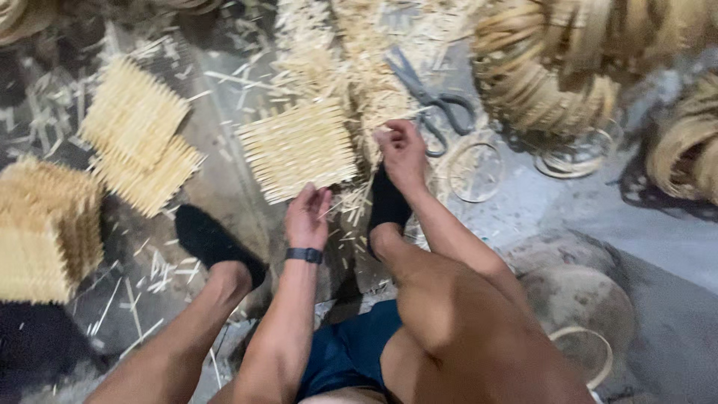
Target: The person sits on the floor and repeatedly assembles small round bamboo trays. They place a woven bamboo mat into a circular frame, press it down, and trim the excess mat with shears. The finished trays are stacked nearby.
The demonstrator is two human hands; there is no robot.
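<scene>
Our bare knees and dark shorts fill the near edge, both feet in black socks on the littered floor. Our left hand (307, 217) is spread, fingertips touching the near edge of the flat mat of bamboo sticks (298, 150). Our right hand (402, 150) pinches loose sticks from the heap (351, 52) beyond. Scissors (432, 101) lie just right of that hand. Finished mats (138, 135) sit at far left and stacked blocks (45, 228) at left, so several are done; plenty of loose sticks and coiled hoops (538, 67) remain.

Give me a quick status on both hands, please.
Left hand open, touching bamboo stick stack. Right hand pinching loose sticks beside it. Scissors lie close behind.
</scene>
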